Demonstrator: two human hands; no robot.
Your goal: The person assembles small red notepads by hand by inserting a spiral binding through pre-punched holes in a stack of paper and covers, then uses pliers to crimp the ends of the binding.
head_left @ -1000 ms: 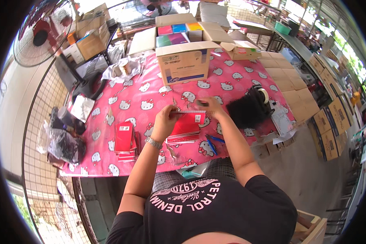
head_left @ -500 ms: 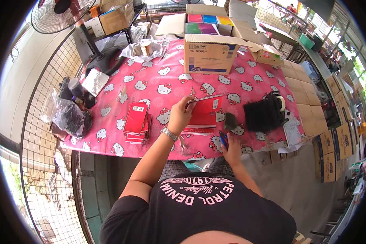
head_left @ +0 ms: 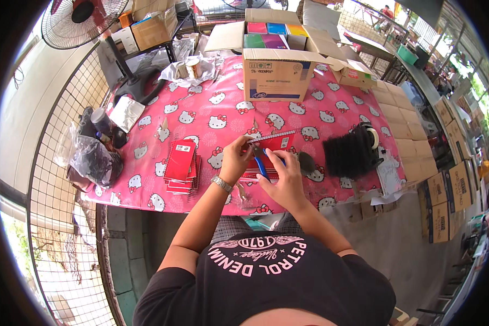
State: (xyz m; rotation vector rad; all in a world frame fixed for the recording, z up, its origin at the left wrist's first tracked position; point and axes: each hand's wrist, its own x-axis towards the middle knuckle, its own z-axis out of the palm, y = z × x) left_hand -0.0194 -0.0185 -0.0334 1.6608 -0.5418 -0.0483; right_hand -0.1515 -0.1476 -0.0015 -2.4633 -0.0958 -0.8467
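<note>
In the head view, the left hand [head_left: 236,162] pinches the spiral edge of a red notebook [head_left: 283,143] over the pink tablecloth [head_left: 212,187]. The right hand [head_left: 289,183] grips blue-handled pliers [head_left: 261,164], their tips seemingly at the spiral's left end; fingers crowd that spot. Rightward sit a dark oval object [head_left: 306,162] and black bristly bundle [head_left: 349,154]; leftward, stacked red notebooks [head_left: 179,162]; beyond, an open carton [head_left: 277,77].

Red notebooks [head_left: 279,143] partly behind the right grip [head_left: 289,187], fan [head_left: 82,13] partly beyond the upper edge
</note>
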